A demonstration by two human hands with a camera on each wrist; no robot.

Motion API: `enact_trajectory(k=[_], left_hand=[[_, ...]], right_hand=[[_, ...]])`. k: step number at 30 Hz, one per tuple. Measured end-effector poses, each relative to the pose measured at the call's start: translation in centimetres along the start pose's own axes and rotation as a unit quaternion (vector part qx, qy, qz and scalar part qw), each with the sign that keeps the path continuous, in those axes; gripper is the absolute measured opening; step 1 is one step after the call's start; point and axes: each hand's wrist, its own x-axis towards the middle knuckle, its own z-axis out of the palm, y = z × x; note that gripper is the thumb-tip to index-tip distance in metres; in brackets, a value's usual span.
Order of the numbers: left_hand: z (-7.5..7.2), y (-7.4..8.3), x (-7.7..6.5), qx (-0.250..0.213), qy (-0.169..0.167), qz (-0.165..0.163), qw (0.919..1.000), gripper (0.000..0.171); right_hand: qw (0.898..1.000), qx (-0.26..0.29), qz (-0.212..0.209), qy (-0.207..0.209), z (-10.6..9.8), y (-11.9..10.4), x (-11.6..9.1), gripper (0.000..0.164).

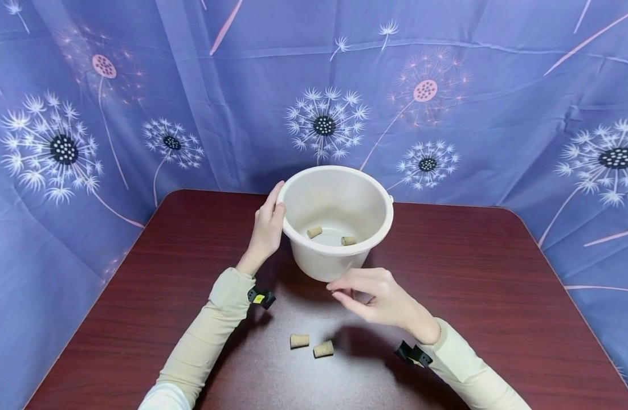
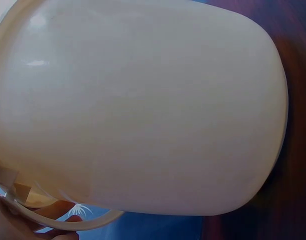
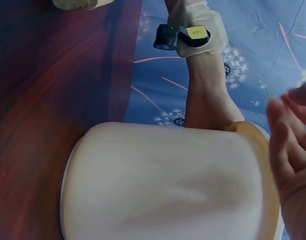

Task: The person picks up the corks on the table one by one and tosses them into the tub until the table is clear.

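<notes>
A white plastic bucket point(image 1: 331, 263) stands on the table, tilted in the head view so that its inside shows. My left hand point(image 1: 268, 225) grips its rim at the left side; in the left wrist view the fingers point(image 2: 63, 209) curl by the rim and the curved handle point(image 2: 93, 223). Two corks, a left cork point(image 1: 314, 232) and a right cork point(image 1: 349, 241), lie inside on the bottom. In front of the bucket hovers my right hand point(image 1: 378, 296), fingertips close to the thumb and nothing visible between them. Two more corks point(image 1: 300, 341) point(image 1: 323, 349) lie on the tabletop nearer me.
The dark red wooden table point(image 1: 447, 250) has rounded back corners. A blue cloth point(image 1: 252, 85) with dandelion prints hangs behind it and at both sides. Each wrist wears a black camera band, the left one point(image 1: 261, 298) and the right one point(image 1: 414, 354).
</notes>
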Motion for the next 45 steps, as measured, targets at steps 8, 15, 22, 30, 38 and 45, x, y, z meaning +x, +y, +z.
enact_trajectory(k=[8,15,22,30,38,45], left_hand=[[0.0,0.0,0.1,0.000,0.001,-0.001,1.0000,0.054],[0.0,-0.1,0.1,0.002,0.002,-0.005,1.0000,0.054],[0.0,-0.1,0.0,0.004,0.004,-0.003,1.0000,0.054],[0.1,-0.1,0.0,0.001,0.004,-0.002,1.0000,0.055],[0.1,-0.3,0.1,0.003,0.006,-0.001,1.0000,0.055],[0.1,-0.2,0.0,-0.001,0.002,-0.003,1.0000,0.055]], right_hand=[[0.978,-0.019,0.068,-0.198,0.4,-0.3,-0.7,0.009],[0.950,-0.047,0.087,-0.295,1.6,-0.6,-1.4,0.011],[0.929,-0.048,0.118,-0.348,2.6,-1.1,-1.7,0.011],[0.909,-0.078,0.139,-0.386,3.9,-1.3,-2.2,0.018],[0.902,-0.100,0.132,-0.398,5.1,-1.5,-2.6,0.016],[0.895,-0.096,0.143,-0.410,5.4,-1.7,-2.7,0.016]])
